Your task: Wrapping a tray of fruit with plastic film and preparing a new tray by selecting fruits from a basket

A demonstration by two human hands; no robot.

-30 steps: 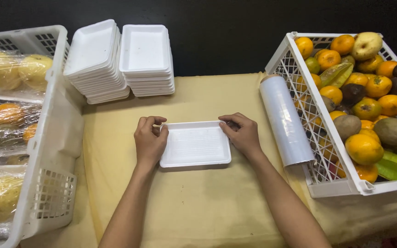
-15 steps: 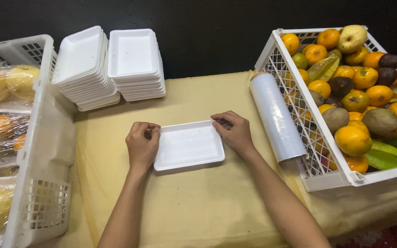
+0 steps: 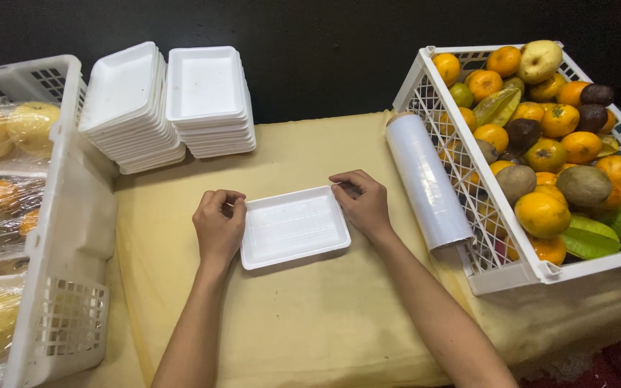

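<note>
Still, the white foam tray (image 3: 295, 227) is kept flat on the yellow cloth (image 3: 310, 323), left of the cling film roll (image 3: 427, 179), its ends pinched as before by the left hand (image 3: 218, 224) and right hand (image 3: 362, 204).

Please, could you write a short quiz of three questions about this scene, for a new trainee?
1. True or false: the foam tray between the hands is empty.
2. What leans against the fruit crate? A) a knife B) a roll of clear film C) a bottle
3. How many tray stacks stand at the back of the table?

Key:
1. True. The left hand and right hand touch its short ends.
2. B
3. Two
</note>
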